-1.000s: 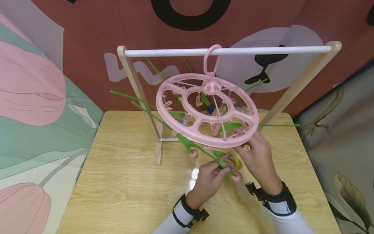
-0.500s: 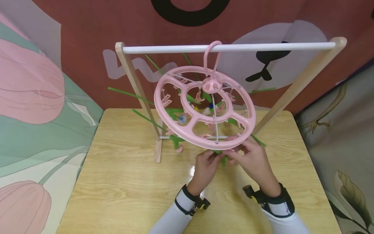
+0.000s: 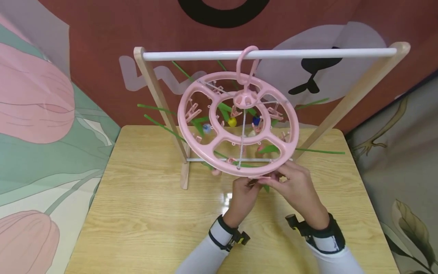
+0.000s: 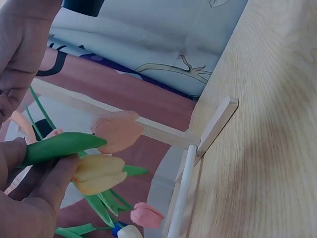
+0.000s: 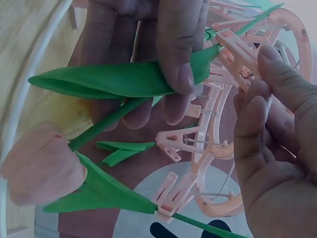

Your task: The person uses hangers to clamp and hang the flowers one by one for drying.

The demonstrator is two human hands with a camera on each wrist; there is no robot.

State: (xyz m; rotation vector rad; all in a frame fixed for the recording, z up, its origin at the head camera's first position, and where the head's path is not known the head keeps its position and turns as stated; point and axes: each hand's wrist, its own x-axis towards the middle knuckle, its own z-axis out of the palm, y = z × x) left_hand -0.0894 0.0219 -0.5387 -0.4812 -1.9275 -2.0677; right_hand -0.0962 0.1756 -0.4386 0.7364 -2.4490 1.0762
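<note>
A pink round clip hanger hangs by its hook, tilted towards me. Under its near rim my left hand pinches the green leaf of an artificial tulip; in the right wrist view its peach flower head points left. My right hand pinches a pink clothespin at the rim, where the tulip's stem end meets the clip's jaws. Whether the clip grips the stem, I cannot tell. In the left wrist view a yellow tulip shows right beside the left fingers. The rim hides the fingertips in the head view.
The hanger's hook rests on the white bar of a wooden rack. Several other tulips, such as a pink one, hang from clips, their green stems jutting outwards. A wooden table lies below.
The hanger has swung and tilted more towards me. My left hand has brought the tulip up under the rim, beside my right hand, and the flower has slipped largely out of the head view.
</note>
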